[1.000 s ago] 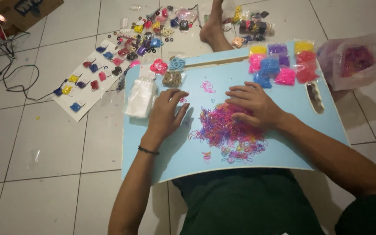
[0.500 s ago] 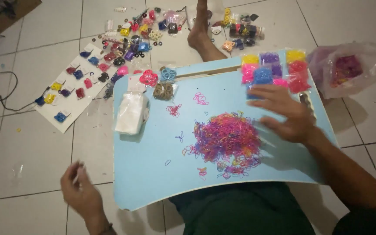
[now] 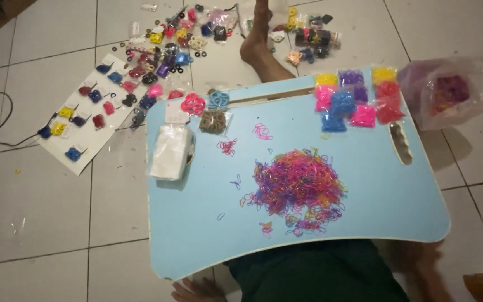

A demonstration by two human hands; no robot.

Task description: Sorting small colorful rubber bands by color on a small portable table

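The lap table (image 3: 375,201), a light blue board with rounded corners and a slot handle near its right edge, lies across the person's lap above the white tiled floor (image 3: 46,212) and fills most of the view. At its near edge, low in the picture, the left hand (image 3: 197,291) shows only as a few fingers spread under the board's front left corner; it seems to hold the board from below, but the grip itself is hidden, so whether it is closed I cannot tell. The right hand (image 3: 420,263) is a blurred shape just below the front right corner, and its state cannot be made out either.

Off the board to the right lies a clear plastic bag (image 3: 448,92) with pink and red bands inside. On the floor to the left lies a white card (image 3: 85,120) carrying rows of small coloured clips, with more loose trinkets (image 3: 180,39) scattered beyond it near a bare foot (image 3: 255,47).

On the board, the pile of loose elastic bands (image 3: 297,184), pink, purple and orange, sits at the middle, touched by neither hand. A stack of small clear bags (image 3: 170,151) rests at the left edge. Small packets of sorted bands (image 3: 353,100), yellow, purple, pink, blue and red, cluster at the far right corner. A few stray bands (image 3: 227,146) lie between.
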